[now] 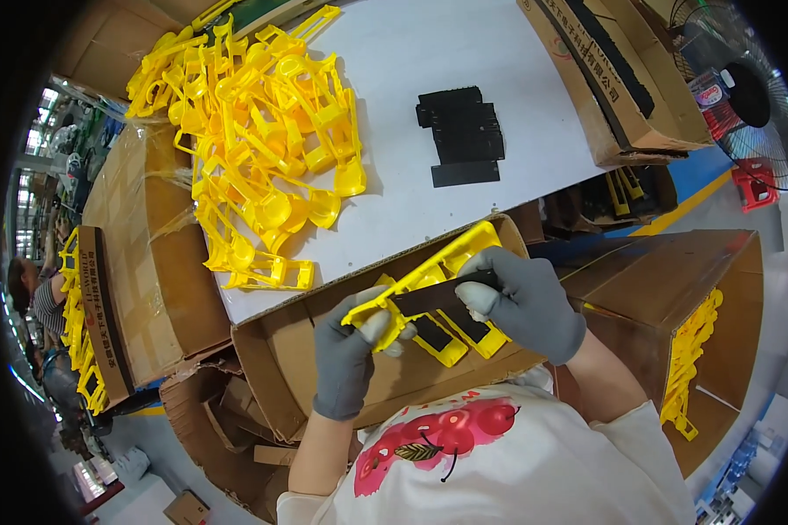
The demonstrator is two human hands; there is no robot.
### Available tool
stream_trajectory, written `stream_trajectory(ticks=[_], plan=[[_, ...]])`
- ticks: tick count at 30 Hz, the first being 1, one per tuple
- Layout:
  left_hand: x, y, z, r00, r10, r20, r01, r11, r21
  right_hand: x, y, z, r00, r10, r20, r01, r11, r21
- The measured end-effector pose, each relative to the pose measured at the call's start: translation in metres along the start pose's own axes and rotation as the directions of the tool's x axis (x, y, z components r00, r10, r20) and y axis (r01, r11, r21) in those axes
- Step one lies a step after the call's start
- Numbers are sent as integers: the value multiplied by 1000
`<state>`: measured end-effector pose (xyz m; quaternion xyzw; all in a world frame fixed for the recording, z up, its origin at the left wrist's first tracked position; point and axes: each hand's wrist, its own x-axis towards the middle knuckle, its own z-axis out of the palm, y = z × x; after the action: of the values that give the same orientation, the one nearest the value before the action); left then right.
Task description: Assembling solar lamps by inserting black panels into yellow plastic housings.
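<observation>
My gloved left hand grips one end of a long yellow plastic part, tilted up to the right. In my gloved right hand, a flat black strip is pinched between thumb and fingers; its far end lies against the yellow part near my left fingers. Both hands are over an open cardboard box. Inside it, below the hands, lie several yellow parts with black pads. Beyond, on the white table, black strips lie in an overlapping group.
A tangled heap of yellow parts covers the table's left side. A cardboard box stands at the back right, beside a fan. Another box with yellow parts is at right. Large cartons stand at left; a person is beyond.
</observation>
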<state>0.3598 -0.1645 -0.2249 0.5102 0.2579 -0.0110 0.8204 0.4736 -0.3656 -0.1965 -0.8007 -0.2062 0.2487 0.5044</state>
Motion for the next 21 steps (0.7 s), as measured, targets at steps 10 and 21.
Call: stream_trajectory(ticks=[10,21], plan=[[-1,-3,3,990,-130,60,128,991,33,-1,-1,2,998,-60,-21,52,957,-286],[-12,5,-3,988,-143,61,122,957,261,-9,17,0,963,-241,-118,181,909,-376]])
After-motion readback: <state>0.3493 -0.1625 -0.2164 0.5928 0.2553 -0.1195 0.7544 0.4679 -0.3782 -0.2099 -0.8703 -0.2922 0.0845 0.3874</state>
